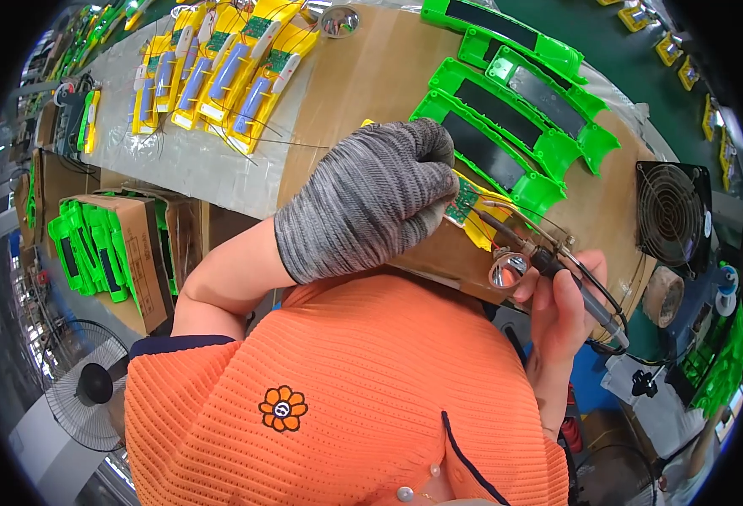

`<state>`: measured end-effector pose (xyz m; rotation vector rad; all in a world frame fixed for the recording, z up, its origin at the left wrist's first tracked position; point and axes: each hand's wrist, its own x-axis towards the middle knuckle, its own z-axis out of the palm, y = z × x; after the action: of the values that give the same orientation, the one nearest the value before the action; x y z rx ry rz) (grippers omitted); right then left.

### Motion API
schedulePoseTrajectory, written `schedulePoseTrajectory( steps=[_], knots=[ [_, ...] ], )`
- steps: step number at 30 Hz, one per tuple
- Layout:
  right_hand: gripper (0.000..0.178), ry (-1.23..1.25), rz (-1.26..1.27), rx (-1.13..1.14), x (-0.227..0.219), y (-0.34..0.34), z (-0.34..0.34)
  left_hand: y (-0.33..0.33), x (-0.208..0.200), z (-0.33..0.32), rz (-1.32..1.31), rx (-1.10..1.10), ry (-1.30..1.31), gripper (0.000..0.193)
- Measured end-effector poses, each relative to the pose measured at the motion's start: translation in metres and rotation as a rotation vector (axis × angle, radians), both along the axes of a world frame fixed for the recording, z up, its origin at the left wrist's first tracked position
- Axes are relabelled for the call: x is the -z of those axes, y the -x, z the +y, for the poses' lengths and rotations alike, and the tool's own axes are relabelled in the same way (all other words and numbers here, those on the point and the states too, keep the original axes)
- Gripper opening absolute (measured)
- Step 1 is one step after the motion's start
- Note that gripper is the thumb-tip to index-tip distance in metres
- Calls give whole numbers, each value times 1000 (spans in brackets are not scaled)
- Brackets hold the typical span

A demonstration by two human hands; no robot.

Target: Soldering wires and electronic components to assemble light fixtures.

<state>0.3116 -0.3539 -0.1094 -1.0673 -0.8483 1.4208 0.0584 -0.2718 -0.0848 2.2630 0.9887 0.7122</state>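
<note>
My left hand (371, 198), in a grey knitted glove, is closed with its fingertips pinched together over a small green circuit board (462, 202). What those fingers pinch is hidden. Under the hand, the board sits on a yellow plastic part (478, 234), mostly covered by the glove. My bare right hand (561, 316) grips a soldering iron (547, 262), whose tip points up and left at the board's edge. Thin wires run close by the tip. A round, shiny lamp reflector (507, 271) lies just beside my right fingers.
Green casings with dark panels (489, 143) lie beyond my hands. Yellow parts with blue cells and boards (228, 72) line the far left, near another reflector (339, 22). At right stand a square black fan (673, 215) and a tape roll (663, 297). A carton (139, 261) holds green casings.
</note>
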Motion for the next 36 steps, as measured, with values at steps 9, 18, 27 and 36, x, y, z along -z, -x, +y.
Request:
schedulePoseTrajectory(
  steps=[9, 18, 27, 36],
  knots=[
    [18, 31, 7, -35, 0, -1, 4, -8, -2, 0, 122, -91, -32, 16],
    [17, 2, -1, -57, 4, 0, 3, -6, -7, 1, 160, -53, 11, 17],
    [20, -8, -24, -74, 2, -1, 3, -3, -13, 4, 236, 3, 1, 17],
    [14, -31, 87, 133, -2, -26, -7, -3, -12, 7, 245, 37, -11, 16]
  ],
)
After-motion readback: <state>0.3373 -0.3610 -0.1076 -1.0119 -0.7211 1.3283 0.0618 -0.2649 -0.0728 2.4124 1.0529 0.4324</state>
